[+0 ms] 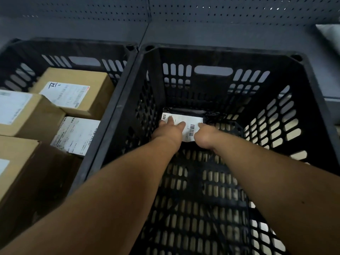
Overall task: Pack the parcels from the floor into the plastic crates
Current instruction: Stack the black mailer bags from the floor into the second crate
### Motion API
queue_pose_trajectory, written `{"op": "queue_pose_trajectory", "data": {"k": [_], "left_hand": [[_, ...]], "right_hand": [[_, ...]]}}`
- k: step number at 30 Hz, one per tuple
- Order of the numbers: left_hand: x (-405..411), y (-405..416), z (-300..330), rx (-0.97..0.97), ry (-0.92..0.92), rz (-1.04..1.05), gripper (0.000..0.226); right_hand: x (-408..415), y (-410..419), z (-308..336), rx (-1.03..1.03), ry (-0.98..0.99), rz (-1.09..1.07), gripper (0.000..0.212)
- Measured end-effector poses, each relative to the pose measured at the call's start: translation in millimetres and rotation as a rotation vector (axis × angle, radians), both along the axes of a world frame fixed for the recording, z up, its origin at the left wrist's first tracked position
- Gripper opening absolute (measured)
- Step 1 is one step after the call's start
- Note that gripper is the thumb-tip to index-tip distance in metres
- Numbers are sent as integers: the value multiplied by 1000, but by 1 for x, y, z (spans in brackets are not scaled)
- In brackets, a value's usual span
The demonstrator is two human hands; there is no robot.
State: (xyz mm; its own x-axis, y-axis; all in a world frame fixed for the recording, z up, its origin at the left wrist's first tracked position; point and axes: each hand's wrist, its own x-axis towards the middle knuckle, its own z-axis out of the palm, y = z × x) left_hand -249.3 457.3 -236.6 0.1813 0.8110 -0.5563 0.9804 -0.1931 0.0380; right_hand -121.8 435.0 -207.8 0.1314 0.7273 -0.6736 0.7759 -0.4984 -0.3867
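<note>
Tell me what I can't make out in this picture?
- Label text on the black parcel, head view: too small, partly under both hands.
- Right hand fingers: curled out of sight.
- Near boxes in the left crate: cut off by the frame edge.
- Floor parcels: out of view.

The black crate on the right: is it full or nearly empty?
Nearly empty. The right crate holds only one dark parcel with a white label at its far end, under both hands; the rest of its slotted floor is bare.

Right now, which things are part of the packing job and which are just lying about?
Job: black parcel under left hand and right hand; right crate; left crate with cardboard boxes.
Lying about: pegboard wall; pale bag.
</note>
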Motion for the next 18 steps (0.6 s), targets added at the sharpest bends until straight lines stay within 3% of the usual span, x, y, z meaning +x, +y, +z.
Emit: {"op": "queue_pose_trajectory", "data": {"k": [4,7,12,18], "left_hand": [[1,3,0,-8,30,-6,92],[1,3,1,-26,35,-16,95],[2,3,0,-52,73,-35,96],[16,4,18,-10,113,-23,87]], "right_hand": [[4,1,8,-84,-97,152,69],[8,0,17,-70,-120,227,52],[27,-2,52,-22,-212,230,60],[47,-14,110,100,-211,248,51]]}}
